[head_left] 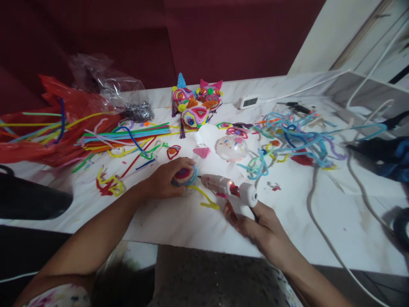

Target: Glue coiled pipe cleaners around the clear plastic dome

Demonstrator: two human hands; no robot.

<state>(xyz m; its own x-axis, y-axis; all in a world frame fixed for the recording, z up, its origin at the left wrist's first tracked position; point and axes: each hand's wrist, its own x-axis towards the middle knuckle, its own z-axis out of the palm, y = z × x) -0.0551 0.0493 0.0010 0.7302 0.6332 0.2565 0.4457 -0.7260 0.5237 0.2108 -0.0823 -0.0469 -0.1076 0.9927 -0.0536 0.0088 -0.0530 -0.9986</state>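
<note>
My left hand [171, 179] is wrapped around a small round craft piece [188, 175] coiled with colourful pipe cleaners. In my right hand [255, 221] is a white hot glue gun [220, 185], gripped by its handle. Its nozzle points left and comes close to the right side of the craft piece; whether they touch cannot be made out. A yellow pipe cleaner [207, 200] trails from the piece across the white tabletop. Just behind lie a pink triangle [201, 152], a red and orange eye shape [173, 151] and a clear dome [231, 148].
Finished colourful animal heads [194, 115] stand at the back beside a small digital display [249, 102]. Pipe cleaners lie in a bundle [128, 137] at left and a blue tangle [294, 136] at right. A dark cylinder [35, 194] is at left; a cable [315, 213] crosses the right side.
</note>
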